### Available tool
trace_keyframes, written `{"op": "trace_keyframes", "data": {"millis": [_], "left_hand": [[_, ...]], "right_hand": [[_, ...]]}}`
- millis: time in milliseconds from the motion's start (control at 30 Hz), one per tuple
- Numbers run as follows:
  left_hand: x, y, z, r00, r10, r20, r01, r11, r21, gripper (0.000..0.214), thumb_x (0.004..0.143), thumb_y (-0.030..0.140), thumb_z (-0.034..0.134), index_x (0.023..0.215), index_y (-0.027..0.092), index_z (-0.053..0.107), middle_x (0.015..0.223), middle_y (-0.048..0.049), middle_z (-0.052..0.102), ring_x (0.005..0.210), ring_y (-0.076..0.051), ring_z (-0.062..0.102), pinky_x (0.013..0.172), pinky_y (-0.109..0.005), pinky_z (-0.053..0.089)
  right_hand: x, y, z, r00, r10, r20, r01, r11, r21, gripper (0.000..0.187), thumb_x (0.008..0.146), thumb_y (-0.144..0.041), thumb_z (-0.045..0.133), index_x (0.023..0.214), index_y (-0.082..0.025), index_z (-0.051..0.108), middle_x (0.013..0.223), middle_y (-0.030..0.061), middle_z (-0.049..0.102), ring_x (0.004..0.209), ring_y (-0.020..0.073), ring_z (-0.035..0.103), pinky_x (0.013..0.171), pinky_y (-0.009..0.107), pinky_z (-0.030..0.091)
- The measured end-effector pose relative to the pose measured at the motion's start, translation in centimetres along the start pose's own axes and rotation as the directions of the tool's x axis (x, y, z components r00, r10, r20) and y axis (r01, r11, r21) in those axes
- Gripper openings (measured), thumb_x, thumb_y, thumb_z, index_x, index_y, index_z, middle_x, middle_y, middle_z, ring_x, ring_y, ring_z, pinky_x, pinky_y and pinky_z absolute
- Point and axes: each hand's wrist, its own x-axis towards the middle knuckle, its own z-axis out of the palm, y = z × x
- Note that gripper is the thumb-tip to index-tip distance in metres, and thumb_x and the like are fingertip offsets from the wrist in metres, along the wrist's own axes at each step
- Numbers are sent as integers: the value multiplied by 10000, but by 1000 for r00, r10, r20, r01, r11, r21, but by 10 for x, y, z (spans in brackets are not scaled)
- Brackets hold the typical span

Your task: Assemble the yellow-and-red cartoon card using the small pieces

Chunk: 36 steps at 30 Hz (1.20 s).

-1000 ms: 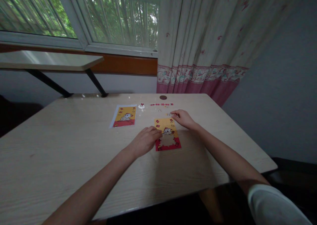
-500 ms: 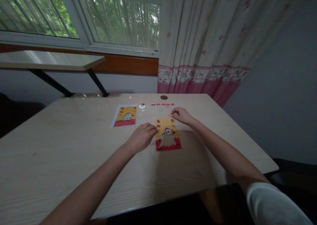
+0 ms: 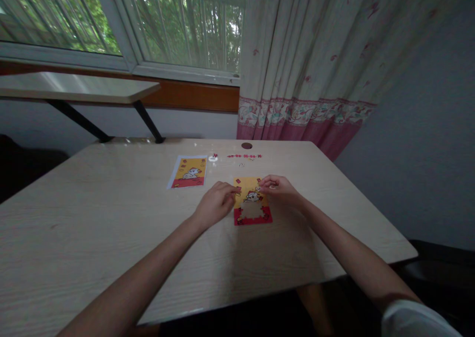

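Note:
A yellow and red puzzle board (image 3: 253,209) with a cartoon animal lies on the light wooden table (image 3: 111,218), its lower middle bare. My left hand (image 3: 215,203) rests at the board's left edge, fingers curled with the tips touching it. My right hand (image 3: 276,188) hovers over the board's upper right, fingers pinched on a small piece too tiny to name. A matching picture sheet (image 3: 188,171) lies farther back to the left.
A row of small red pieces (image 3: 245,156) and a few loose bits (image 3: 241,165) lie near the table's far edge, beside a round brown cable hole (image 3: 246,145). A second table (image 3: 77,87) stands under the window. A patterned curtain (image 3: 308,60) hangs behind.
My right hand has drawn back from the loose pieces beyond the board to above its upper right, now pinched. My left hand stays at the board's left edge.

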Motion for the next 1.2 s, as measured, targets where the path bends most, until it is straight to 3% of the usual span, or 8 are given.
{"op": "trace_keyframes", "data": {"millis": [100,300,567,767,1067,1200], "left_hand": [[-1,-5,-3,999,20,36,-20,1000,23,259,779,73,452,932,165,640,905,-57,651,890,-192,549,809,-365,461],[-4,-15,-16,961,196,195,-202,979,11,228,811,112,464,923,183,650,940,-61,616,934,-185,529,832,-345,443],[-4,-9,-18,945,207,252,-231,971,69,193,828,160,481,915,179,653,950,-71,601,944,-198,515,832,-351,438],[-5,-3,-15,930,248,273,-281,955,91,300,789,101,465,994,207,658,1001,-75,593,973,-206,511,845,-366,443],[-5,1,-13,931,208,301,-255,959,126,304,772,81,460,968,199,661,1017,-80,575,1002,-222,497,864,-375,435],[-5,1,-12,928,219,302,-262,959,108,315,758,66,452,969,189,650,1016,-80,576,997,-219,497,865,-377,436]], "right_hand": [[-9,-7,17,998,-12,63,14,999,-29,170,716,-297,652,815,-159,650,763,31,672,675,114,603,611,225,463],[-15,-13,36,983,-140,117,163,964,-211,116,755,-186,611,847,-189,681,834,20,693,717,110,618,682,230,478],[-14,-20,36,970,-199,139,241,860,-449,105,770,-195,624,841,-200,702,767,10,702,635,105,586,631,218,415],[-16,-18,36,950,-262,170,312,768,-559,88,762,-216,640,830,-228,694,807,7,699,753,144,592,720,270,374],[-20,-24,37,930,-282,237,369,707,-603,86,804,-225,598,804,-200,680,794,32,660,783,156,548,747,284,361],[-19,-16,25,916,-307,256,400,715,-573,150,837,-270,566,932,-224,674,921,47,661,886,170,547,800,303,358]]}}
